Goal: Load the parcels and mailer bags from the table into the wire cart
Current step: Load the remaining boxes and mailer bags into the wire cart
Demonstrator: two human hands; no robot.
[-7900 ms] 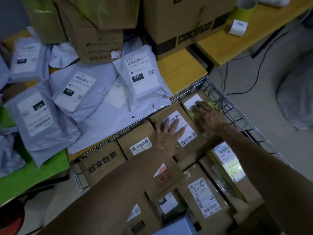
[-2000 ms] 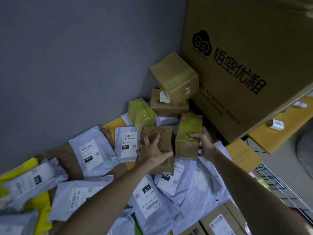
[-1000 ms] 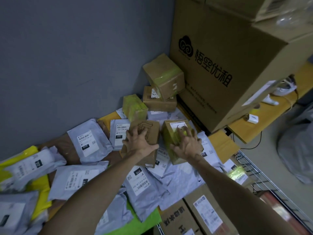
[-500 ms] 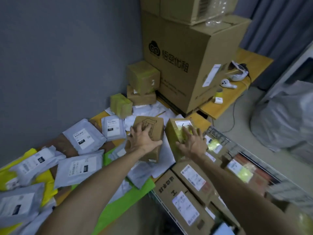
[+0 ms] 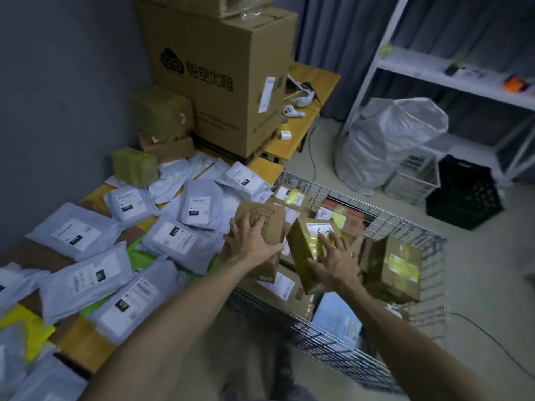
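Note:
My left hand (image 5: 251,242) grips a brown cardboard box (image 5: 267,224) with a printed drawing on top, held over the near left part of the wire cart (image 5: 405,224). My right hand (image 5: 335,263) grips a second box (image 5: 311,247) wrapped in yellow-green tape with a white label, tilted, just right of the first and above the parcels in the cart. Several cardboard parcels fill the cart. Grey mailer bags (image 5: 176,241) with white labels cover the table (image 5: 84,345) to the left.
A stack of big cardboard boxes (image 5: 220,82) stands at the table's far end, with small boxes (image 5: 162,111) beside it. On the floor right of the cart are a white sack (image 5: 388,140), a white basket (image 5: 414,178) and a black crate (image 5: 463,195). White shelving (image 5: 451,73) stands behind.
Both hands lifted the two boxes from the table pile and carried them right, over the cart. The view swung right, showing the cart's far side and the floor.

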